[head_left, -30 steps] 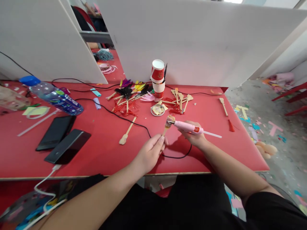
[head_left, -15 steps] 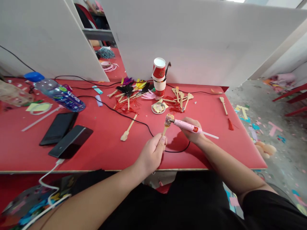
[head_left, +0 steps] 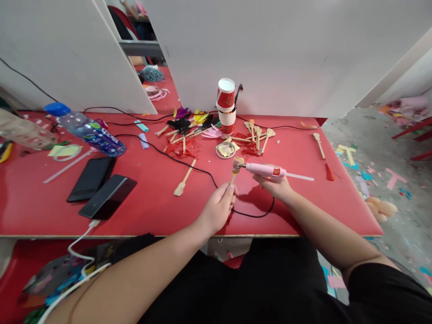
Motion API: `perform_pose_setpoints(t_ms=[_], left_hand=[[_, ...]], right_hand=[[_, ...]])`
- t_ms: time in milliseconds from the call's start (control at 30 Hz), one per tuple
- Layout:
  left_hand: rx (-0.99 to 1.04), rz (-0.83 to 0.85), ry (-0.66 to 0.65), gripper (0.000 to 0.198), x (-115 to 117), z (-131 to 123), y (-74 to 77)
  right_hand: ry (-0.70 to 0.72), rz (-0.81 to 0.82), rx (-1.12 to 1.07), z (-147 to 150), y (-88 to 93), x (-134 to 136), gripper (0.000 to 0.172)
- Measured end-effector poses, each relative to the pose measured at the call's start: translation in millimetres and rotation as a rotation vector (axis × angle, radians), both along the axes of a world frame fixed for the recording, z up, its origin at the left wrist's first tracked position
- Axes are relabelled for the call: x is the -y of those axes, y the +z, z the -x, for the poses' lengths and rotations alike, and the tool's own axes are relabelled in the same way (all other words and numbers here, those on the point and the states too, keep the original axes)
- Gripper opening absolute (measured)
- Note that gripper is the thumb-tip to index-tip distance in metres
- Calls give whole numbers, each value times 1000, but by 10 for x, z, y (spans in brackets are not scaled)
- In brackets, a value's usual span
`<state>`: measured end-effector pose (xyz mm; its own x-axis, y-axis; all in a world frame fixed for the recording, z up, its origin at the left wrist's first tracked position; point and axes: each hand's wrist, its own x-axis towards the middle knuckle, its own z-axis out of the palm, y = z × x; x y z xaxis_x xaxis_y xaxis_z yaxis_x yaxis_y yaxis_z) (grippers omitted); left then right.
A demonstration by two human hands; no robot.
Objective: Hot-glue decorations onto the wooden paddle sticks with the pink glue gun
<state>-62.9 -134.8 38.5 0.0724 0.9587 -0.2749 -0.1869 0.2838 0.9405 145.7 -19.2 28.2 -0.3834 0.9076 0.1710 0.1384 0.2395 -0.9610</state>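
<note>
My left hand [head_left: 218,207] pinches the thin handle of a small wooden lute-shaped piece [head_left: 236,167], its wide end up. A red tassel shows under that hand. My right hand [head_left: 277,185] is wrapped round a pink hot glue gun [head_left: 263,169]. Its metal nozzle points left and meets the wide end of the piece, or nearly so; I cannot tell if they touch. A clear glue stick [head_left: 300,176] juts from the gun's rear. Behind my hands lies a round dish [head_left: 226,156] with yellowish scraps. Another wooden piece [head_left: 180,188] rests to the left.
Stacked paper cups [head_left: 226,95] stand by a white panel [head_left: 270,58]. Feathered pieces [head_left: 182,128] and tasselled wooden pieces [head_left: 258,132] lie beside them. A black cord [head_left: 258,216] runs across the table. Phones [head_left: 108,196] and a bottle [head_left: 91,132] are on the left.
The glue gun has turned so more of its pink side shows, with its nozzle still at the wooden piece. The whole view has shifted slightly.
</note>
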Motion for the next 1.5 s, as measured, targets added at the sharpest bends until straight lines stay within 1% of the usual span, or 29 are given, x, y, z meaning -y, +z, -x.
perform_pose_setpoints(t_ms=[133,267,367,467,633,767,867,967,1033,1133,1233,1333,1500], left_hand=[[39,46,-1,68,1,5,4],[53,5,-12,67,-5,24,11],[42,-19,-13,63,16,28,43],[-14,-61,4,59,59,24,65],[-148,-115,2,50,139,29,47],[-196,-139,5,48,153,44,28],[-141,-117,3,52,112,44,28],[-5,-22,7,61,53,26,35],[49,32,28,65,22,14,39],[62,61,83,69,-2,11,42],[55,40,101,71,0,21,62],[76,36,84,70,22,26,102],[129,40,70,68,63,10,149]], right_hand=[[61,-77,66,-19,-12,-11,34],[65,-129,181,-10,-67,-26,41],[61,-105,249,-7,-98,-32,44],[58,-76,286,-7,-109,-36,46],[66,-73,254,-14,-96,-37,40],[83,-48,168,2,-32,-1,36],[98,-6,63,33,-4,27,33],[54,28,21,50,-53,34,32],[32,41,-11,48,-106,31,35],[16,45,-43,34,-136,33,39],[33,19,-2,30,-90,41,35],[84,-42,54,40,-57,37,39],[129,-130,55,43,-127,16,34]])
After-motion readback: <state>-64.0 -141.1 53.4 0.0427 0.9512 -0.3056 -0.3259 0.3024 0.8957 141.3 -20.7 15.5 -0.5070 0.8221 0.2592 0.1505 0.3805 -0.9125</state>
